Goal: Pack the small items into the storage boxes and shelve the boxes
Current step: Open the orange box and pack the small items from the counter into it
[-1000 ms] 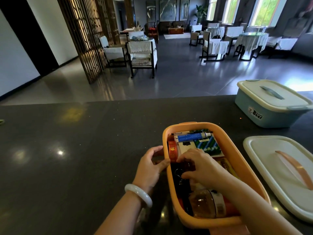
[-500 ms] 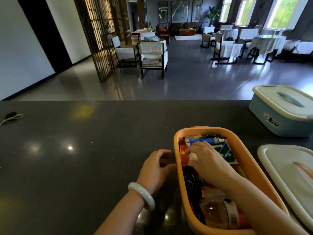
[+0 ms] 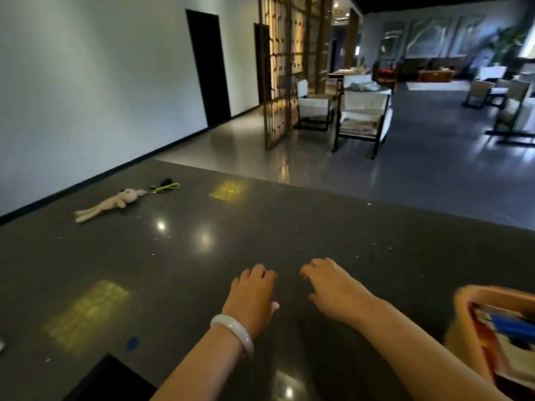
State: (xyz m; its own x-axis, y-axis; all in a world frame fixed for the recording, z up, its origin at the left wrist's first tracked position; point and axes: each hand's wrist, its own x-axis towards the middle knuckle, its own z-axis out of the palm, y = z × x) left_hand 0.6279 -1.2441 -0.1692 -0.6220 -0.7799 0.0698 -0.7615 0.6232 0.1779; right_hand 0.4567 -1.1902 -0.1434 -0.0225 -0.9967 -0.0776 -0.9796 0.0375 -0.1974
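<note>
Both hands hover over the dark counter (image 3: 289, 227), holding nothing. My left hand (image 3: 253, 293), with a white bangle on its wrist, has loosely curled fingers. My right hand (image 3: 333, 287) is beside it, fingers relaxed and pointing forward. The orange storage box (image 3: 466, 302) is at the right edge of the view, partly cut off, with a blue tube and other small items inside. A cream plush rabbit (image 3: 108, 204) lies on the counter far to the left. Just beyond it lies a keyring with a yellow-green strap (image 3: 166, 186).
A dark rectangular cut-out (image 3: 110, 380) shows at the counter's near left edge, with a blue spot (image 3: 132, 342) beside it. Beyond the counter are chairs (image 3: 362, 120), a wooden lattice screen (image 3: 278, 68) and a white wall with dark doorways.
The view has swung left. My right hand has come out of the orange box and my left hand has left its side. The rabbit and keyring have come into view; the blue box and lid are out of view.
</note>
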